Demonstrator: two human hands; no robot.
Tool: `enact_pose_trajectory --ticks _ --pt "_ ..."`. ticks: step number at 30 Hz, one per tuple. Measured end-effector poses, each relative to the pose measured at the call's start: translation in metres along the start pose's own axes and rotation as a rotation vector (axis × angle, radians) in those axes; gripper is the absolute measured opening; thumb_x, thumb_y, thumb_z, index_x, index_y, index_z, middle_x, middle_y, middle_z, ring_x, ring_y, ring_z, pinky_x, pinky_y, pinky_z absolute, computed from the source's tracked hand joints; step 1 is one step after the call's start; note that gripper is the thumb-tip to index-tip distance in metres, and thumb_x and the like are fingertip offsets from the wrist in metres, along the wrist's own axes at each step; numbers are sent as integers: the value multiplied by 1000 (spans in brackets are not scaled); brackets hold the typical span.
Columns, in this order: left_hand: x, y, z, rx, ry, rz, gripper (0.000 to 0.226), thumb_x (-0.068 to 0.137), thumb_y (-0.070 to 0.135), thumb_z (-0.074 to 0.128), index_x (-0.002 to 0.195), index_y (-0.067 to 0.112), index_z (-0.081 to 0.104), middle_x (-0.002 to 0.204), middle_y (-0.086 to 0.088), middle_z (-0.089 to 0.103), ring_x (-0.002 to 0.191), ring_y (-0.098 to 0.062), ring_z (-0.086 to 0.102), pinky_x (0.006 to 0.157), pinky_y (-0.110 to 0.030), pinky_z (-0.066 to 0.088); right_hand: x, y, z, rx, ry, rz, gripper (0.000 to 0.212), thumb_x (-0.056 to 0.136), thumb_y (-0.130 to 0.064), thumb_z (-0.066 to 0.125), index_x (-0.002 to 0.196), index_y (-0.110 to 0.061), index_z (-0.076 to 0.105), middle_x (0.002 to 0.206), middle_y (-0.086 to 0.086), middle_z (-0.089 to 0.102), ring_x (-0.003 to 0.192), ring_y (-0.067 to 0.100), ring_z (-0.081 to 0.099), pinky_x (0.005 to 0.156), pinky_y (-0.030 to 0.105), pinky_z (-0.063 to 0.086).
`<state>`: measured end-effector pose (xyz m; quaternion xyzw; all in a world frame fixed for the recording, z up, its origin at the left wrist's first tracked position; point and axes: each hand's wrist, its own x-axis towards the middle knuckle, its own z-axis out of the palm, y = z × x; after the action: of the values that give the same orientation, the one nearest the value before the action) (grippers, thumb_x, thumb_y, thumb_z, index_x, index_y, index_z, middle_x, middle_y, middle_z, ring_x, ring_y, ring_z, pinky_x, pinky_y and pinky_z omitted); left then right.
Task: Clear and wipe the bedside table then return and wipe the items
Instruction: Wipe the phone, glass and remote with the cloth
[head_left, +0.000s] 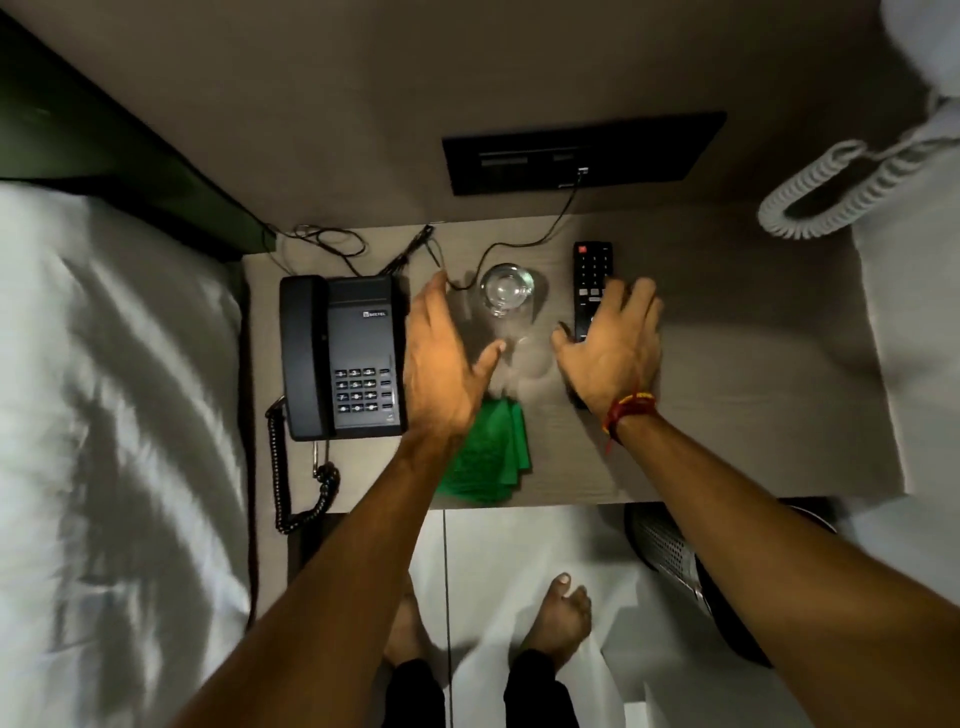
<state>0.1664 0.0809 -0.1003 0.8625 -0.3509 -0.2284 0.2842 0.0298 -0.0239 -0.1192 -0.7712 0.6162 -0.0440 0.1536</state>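
Observation:
On the bedside table (753, 364) stand a black desk telephone (340, 358) at the left, a clear drinking glass (505, 288) in the middle and a black TV remote (592, 280) to its right. A folded green cloth (493, 452) lies near the front edge, partly under my left forearm. My left hand (441, 364) hovers open just left of the glass, fingers spread, holding nothing. My right hand (615, 345) is open over the lower half of the remote and hides it; whether it touches the remote is unclear.
A bed with white sheets (114, 415) lies to the left. A black socket panel (582, 153) on the wall feeds a thin cable (524, 244) across the table's back. A white coiled cord (841, 192) hangs at right. A perforated bin (670, 551) stands below the table.

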Motion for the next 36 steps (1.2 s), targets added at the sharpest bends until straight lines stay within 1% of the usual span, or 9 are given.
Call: enact_pose_trajectory --ticks 4,8,12,14,17,21,26,30,36 --pt "-35 -47 -37 265 110 -2 95 88 38 73 161 10 18 166 -15 22 152 -32 27 126 -50 24 -43 -21 10 140 -109 -141 63 78 -47 71 122 -6 54 127 16 48 115 35 53 90 45 55" --pt "-77 -107 -73 337 180 -70 91 96 44 62 161 4 13 169 -20 13 155 -37 18 127 -51 22 -98 -36 34 285 -305 -58 78 69 -58 77 126 -12 53 123 11 51 117 34 54 102 44 50" --pt "-107 -152 -84 259 -18 -199 88 101 48 49 163 12 -1 172 -12 6 158 -31 12 127 -51 23 -133 -40 49 352 -288 164 88 64 -48 85 134 -9 48 126 19 56 117 40 55 103 48 48" --pt "-110 -162 -82 233 -129 -213 88 100 46 51 163 15 -3 170 -13 15 154 -34 24 124 -54 29 -135 -35 55 403 -276 259 85 56 -55 83 122 -9 56 118 18 64 110 39 61 97 49 52" --pt "-113 -175 -86 365 -232 -149 86 102 42 49 162 8 -1 170 -16 11 157 -33 17 127 -42 12 -133 -33 65 487 -298 308 70 49 -62 79 97 -13 68 99 14 72 92 34 69 83 47 60" --pt "-115 -186 -92 500 -298 -55 80 105 42 39 162 2 -2 171 -17 5 159 -28 6 128 -37 2 -145 -64 37 627 -303 166 36 77 -26 80 98 -16 52 98 9 68 92 32 68 79 49 59" --pt "-116 -200 -104 627 -413 36 76 108 46 25 161 3 -7 170 -19 -10 159 -30 -8 128 -39 -4 -134 -144 -6 582 -61 -139 36 91 -20 71 114 -10 46 103 7 72 86 18 68 60 32 59" --pt "-111 -204 -109 564 -445 36 77 107 51 25 161 3 -3 170 -18 -10 159 -29 -8 128 -38 -3 -93 -215 -8 420 18 -383 49 91 -17 69 133 -9 43 118 14 70 103 31 72 77 38 62" --pt "-106 -211 -109 467 -445 23 82 105 56 29 162 3 3 171 -18 -5 160 -27 -4 128 -37 0 -70 -267 36 35 -52 -739 72 85 2 68 150 -2 35 149 28 46 139 51 42 107 63 45"
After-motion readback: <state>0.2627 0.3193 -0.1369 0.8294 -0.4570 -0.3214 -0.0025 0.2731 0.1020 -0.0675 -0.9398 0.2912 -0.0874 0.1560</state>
